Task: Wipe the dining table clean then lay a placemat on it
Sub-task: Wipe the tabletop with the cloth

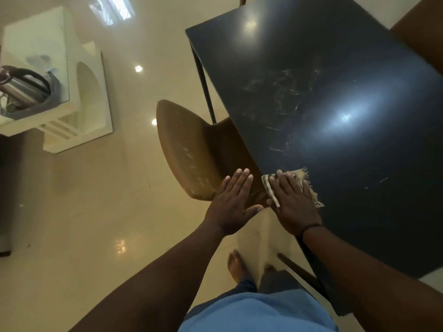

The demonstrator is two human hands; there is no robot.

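A dark, glossy table [335,104] fills the right side of the view, its top catching a bright patch of reflected light and showing pale smears and streaks across the middle. At its near left edge the right hand [293,202] lies flat, fingers straight, pressing a cloth [303,178] onto the top; the cloth is pale with dark stripes and a frayed fringe that sticks out past the fingers. A dark band circles that wrist. The left hand [236,200] is held wide and flat just beside the right one, off the table edge, above a brown chair [191,149], and holds nothing. The chair stands tucked against the table's left side, its curved back scuffed with light marks, and one thin dark table leg [203,77] shows behind it. Another brown chair [422,32] sits at the far right corner. The floor [107,224] is shiny cream tile that mirrors ceiling lights. To the left stands a white cabinet [79,92] with arched cut-outs, carrying a steel kettle [21,88] with a black handle. Below, a blue shirt and a bare foot [237,265] of the person appear by the table. No placemat is in view.
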